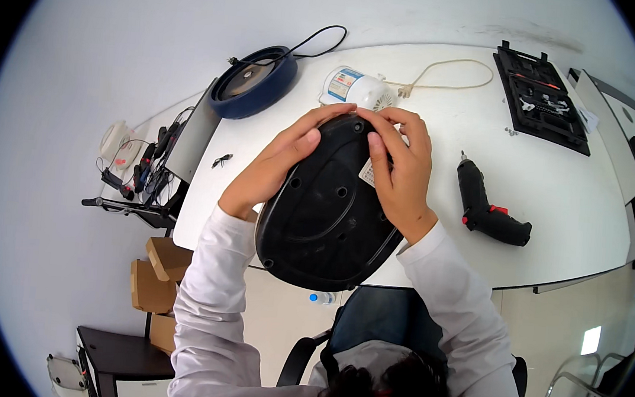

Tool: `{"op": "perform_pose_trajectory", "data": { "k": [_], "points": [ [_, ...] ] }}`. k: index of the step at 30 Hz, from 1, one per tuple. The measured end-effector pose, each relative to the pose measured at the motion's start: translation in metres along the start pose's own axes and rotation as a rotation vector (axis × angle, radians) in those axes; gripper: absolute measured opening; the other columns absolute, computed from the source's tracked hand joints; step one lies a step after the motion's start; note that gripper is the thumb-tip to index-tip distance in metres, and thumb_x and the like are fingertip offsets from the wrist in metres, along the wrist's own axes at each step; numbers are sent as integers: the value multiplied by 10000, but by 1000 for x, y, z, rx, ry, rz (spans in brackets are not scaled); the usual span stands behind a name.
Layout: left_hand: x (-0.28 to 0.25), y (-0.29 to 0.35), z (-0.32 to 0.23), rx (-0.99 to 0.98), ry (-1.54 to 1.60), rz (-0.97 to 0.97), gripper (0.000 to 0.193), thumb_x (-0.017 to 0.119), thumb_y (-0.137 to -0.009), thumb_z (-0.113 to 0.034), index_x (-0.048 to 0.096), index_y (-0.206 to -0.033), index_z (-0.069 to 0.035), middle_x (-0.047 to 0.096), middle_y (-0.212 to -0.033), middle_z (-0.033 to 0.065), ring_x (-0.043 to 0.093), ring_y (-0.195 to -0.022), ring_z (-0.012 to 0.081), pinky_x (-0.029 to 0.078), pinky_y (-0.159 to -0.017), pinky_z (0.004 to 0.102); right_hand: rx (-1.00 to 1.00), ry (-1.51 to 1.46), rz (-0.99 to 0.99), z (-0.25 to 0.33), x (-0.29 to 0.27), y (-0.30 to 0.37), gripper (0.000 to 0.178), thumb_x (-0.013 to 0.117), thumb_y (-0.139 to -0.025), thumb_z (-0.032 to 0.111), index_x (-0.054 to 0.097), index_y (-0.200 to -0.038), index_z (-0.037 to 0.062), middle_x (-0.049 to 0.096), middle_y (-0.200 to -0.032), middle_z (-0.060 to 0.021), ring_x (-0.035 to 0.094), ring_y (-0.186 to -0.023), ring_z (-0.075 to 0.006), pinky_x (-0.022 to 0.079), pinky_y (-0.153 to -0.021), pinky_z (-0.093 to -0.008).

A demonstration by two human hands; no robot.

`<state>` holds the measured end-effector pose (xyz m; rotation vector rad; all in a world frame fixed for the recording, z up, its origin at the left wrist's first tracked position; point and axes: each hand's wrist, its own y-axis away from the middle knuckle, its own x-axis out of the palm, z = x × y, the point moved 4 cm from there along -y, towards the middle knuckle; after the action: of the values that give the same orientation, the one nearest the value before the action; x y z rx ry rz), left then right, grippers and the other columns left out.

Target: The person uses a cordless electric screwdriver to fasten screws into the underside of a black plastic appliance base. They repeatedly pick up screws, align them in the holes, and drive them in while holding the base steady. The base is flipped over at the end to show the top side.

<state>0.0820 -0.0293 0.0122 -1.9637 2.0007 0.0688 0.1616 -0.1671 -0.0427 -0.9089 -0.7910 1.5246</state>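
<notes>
A round black plastic base (324,214), turned underside up with screw holes and a white label, is tilted over the near edge of the white table (557,187). My left hand (275,165) grips its left rim, fingers reaching to the top edge. Over the upper right side lies my right hand (402,168), fingertips meeting the left ones at the far rim. Just behind the fingers lies a small white motor unit (360,88) with a beige cord.
A black cordless screwdriver (488,208) lies to the right. A black tool case (540,98) stands open at the back right. A dark blue round housing (256,82) sits at the back left. Cardboard boxes (158,275) and cables are on the floor at left.
</notes>
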Motion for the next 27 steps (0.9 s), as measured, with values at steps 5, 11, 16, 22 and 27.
{"op": "perform_pose_trajectory", "data": {
  "k": [5,11,16,22,27],
  "points": [
    [4,-2,-4,-20,-35,9,700,466,-948,-504,413,-1405,24,470,-1401,148,464,-1285,208,336,-1090,312,51,-64,2,-3,-1,1,240,614,-878,116,656,-1114,94,569,-1045,-54,554,-936,-253,414,-816,-361],
    [4,-4,-2,-19,-31,11,674,460,-950,-478,427,-1395,27,480,-1393,145,474,-1276,206,339,-1086,306,-9,-65,-19,-3,-2,0,231,616,-875,116,646,-1102,85,590,-1068,-59,555,-958,-266,416,-819,-364],
    [0,-5,-2,-6,-73,20,645,519,-916,-417,441,-1395,8,491,-1390,145,480,-1275,207,336,-1086,309,-17,-30,-12,-3,-1,-1,232,619,-872,111,645,-1103,96,584,-1069,-48,552,-975,-259,405,-829,-371],
    [-4,-4,-5,63,-218,40,654,650,-830,-231,442,-1410,-15,481,-1411,150,483,-1281,216,340,-1089,335,-16,7,-10,-3,1,-1,230,607,-880,103,642,-1107,100,573,-1074,-41,553,-982,-256,401,-846,-378],
    [-2,-3,-9,42,-74,-11,631,660,-820,-162,463,-1399,-7,490,-1414,145,484,-1289,224,340,-1095,346,-23,3,-15,-4,4,-2,193,599,-891,103,641,-1079,97,599,-1062,-45,580,-962,-264,422,-852,-387]
  ]
}}
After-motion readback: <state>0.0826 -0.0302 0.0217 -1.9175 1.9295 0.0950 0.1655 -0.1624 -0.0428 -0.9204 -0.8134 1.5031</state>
